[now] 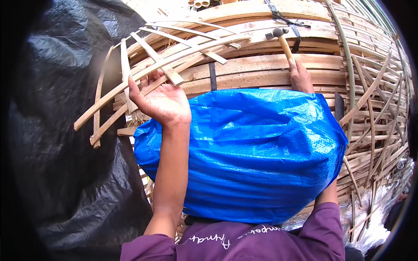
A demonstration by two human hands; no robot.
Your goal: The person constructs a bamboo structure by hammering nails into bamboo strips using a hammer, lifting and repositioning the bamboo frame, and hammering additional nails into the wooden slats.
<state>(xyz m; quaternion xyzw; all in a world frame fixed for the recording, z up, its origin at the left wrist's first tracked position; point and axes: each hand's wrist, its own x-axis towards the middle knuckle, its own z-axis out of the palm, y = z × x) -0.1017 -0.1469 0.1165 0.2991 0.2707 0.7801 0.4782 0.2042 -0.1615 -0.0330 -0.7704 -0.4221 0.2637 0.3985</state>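
My left hand (161,102) is palm up, thumb and fingers closed around the long slats of a light wooden lattice frame (102,104). The frame has two long curved slats with several short crosspieces, and it reaches up and to the right. My right hand (301,78) grips the wooden handle of a hammer (286,48), whose dark metal head points up, near the frame's right end. A shiny blue plastic sheet (244,152) covers my lap and hides part of my right forearm.
Behind the sheet lies a stack of wooden planks (261,78), tied with black strapping (297,32). Black plastic sheeting (82,187) hangs at the left. A wide lattice of thin strips (370,100) fills the right side. Cut bamboo tubes (200,4) show at the top.
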